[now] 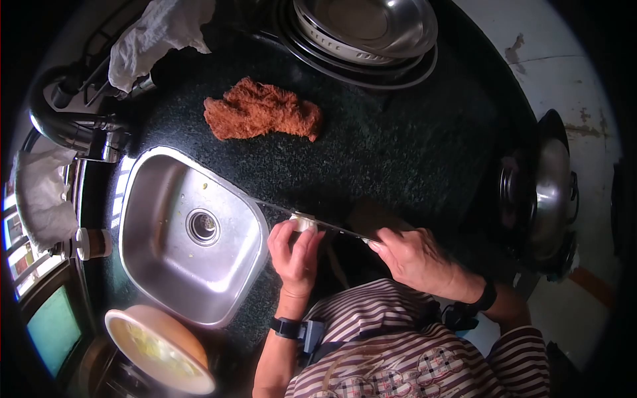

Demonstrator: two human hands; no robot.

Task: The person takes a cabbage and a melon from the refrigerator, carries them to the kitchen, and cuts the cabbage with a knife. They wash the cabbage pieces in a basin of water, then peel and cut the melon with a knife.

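Note:
My left hand (295, 251) grips a small pale piece of food (304, 222) at the counter's edge, just right of the sink. A long knife (298, 215) lies across the top of that piece, its blade reaching left over the sink rim. My right hand (415, 255) is closed on the knife's handle end. A wooden cutting board (371, 217) shows partly under the hands, mostly hidden by them.
A steel sink (152, 199) sits to the left, with a tap (73, 126) behind it. An orange cloth (262, 111) lies on the dark counter (398, 146). Stacked steel plates (371, 33) stand at the back, a lidded pot (551, 192) at right, a bowl (159, 348) near left.

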